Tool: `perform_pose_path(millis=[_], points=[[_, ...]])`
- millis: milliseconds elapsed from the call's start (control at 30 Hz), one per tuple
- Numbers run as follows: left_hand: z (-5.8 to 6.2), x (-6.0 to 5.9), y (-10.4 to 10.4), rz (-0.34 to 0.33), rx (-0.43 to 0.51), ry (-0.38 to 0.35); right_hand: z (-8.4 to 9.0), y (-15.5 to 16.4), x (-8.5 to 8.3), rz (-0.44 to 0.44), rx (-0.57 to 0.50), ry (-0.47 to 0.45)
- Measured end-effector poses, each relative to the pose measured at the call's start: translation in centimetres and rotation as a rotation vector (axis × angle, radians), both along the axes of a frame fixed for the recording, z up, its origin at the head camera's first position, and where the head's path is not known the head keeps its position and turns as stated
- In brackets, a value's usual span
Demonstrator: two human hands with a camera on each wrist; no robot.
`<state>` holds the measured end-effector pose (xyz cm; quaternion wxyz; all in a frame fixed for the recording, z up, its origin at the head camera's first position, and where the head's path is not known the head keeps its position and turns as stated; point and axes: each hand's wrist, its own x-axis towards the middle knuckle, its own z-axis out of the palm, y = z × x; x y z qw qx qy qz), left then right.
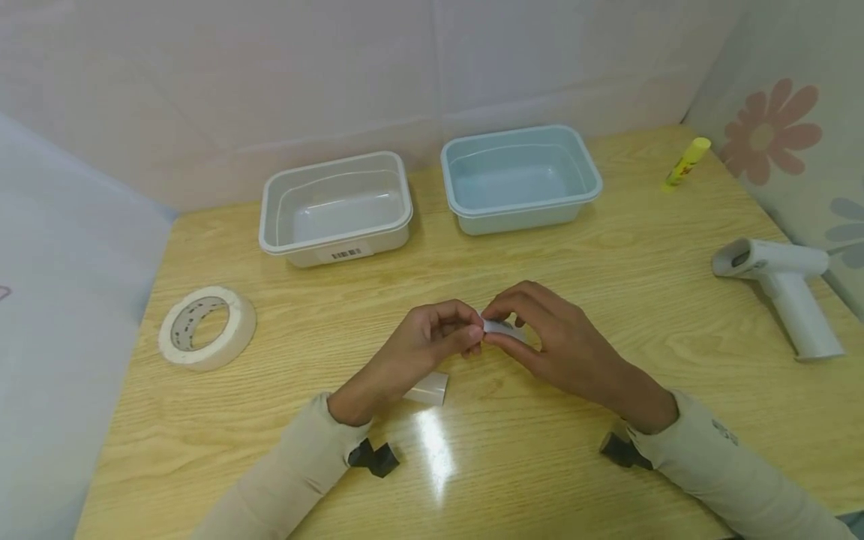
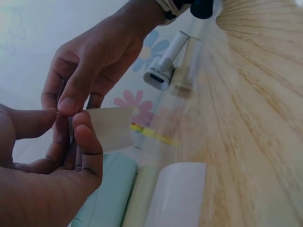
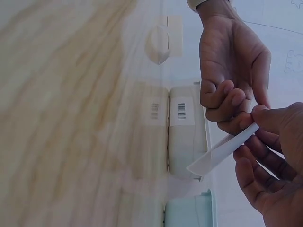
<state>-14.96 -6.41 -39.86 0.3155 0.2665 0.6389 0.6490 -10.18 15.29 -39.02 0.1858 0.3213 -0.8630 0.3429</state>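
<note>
Over the middle of the table, both hands meet at a small white label (image 1: pixel 501 328). The thumb and fingertips of the left hand (image 1: pixel 421 341) pinch its left end. My right hand (image 1: pixel 567 345) pinches it between thumb and fingers close to the left fingertips. In the right wrist view the label (image 3: pixel 220 153) looks like a slightly curved white strip; in the left wrist view it is a thin whitish slip (image 2: pixel 111 130). A second glossy white slip (image 1: pixel 430 388) lies on the table, partly covered by the left wrist in the head view.
Behind the hands stand a white plastic tub (image 1: pixel 335 240) with a barcode and a light blue tub (image 1: pixel 523 216). A masking tape roll (image 1: pixel 232 330) lies at the left. At the right are a yellow glue stick (image 1: pixel 687 163) and a white barcode scanner (image 1: pixel 790 292).
</note>
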Motion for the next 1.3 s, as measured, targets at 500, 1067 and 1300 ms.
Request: perform_pose_path(millis=[500, 1067, 1300], points=[[0.1, 0.1, 0.1, 0.039, -0.004, 0.016, 0.0, 0.0, 0.0, -0.009, 0.007, -0.028], [1.1, 0.8, 0.8, 0.100, -0.009, 0.105, -0.1, -0.8, 0.3, -0.029, -0.137, -0.131], [2.7, 1.3, 0.9, 0.102, -0.044, 0.133, -0.1, -0.7, 0.3, -0.018, -0.203, -0.175]])
